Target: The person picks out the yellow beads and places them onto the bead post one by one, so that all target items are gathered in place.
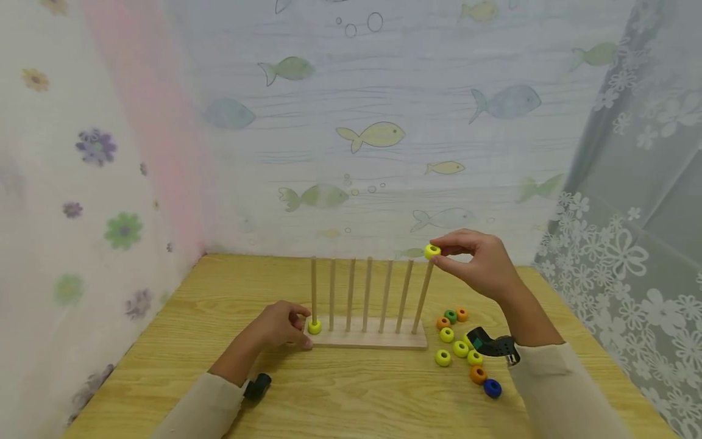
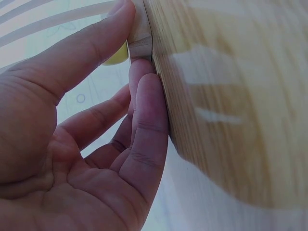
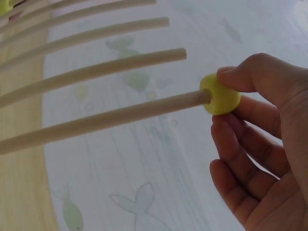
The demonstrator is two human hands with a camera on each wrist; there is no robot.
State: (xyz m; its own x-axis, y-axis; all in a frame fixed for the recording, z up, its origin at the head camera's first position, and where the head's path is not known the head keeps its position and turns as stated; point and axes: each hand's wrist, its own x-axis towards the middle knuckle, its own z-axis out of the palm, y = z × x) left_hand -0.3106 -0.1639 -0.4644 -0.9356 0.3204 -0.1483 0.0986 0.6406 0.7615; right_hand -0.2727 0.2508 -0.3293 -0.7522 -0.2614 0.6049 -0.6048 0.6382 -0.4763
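Yellow bead (image 1: pixel 432 252), right of the head frame's centre, tops a peg (image 1: pixel 422 299), pinched by the right hand (image 1: pixel 481 263); lower left of centre, the left hand (image 1: pixel 281 325) grips the base (image 1: pixel 359 339).

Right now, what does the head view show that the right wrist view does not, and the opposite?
Only the head view: the loose blue bead, green bead and orange beads on the table.
Only the right wrist view: the underside of the held yellow bead, with its hole at the rod.
Both: the right hand pinching that bead at the rod's top, other rods and the fish-patterned wall.
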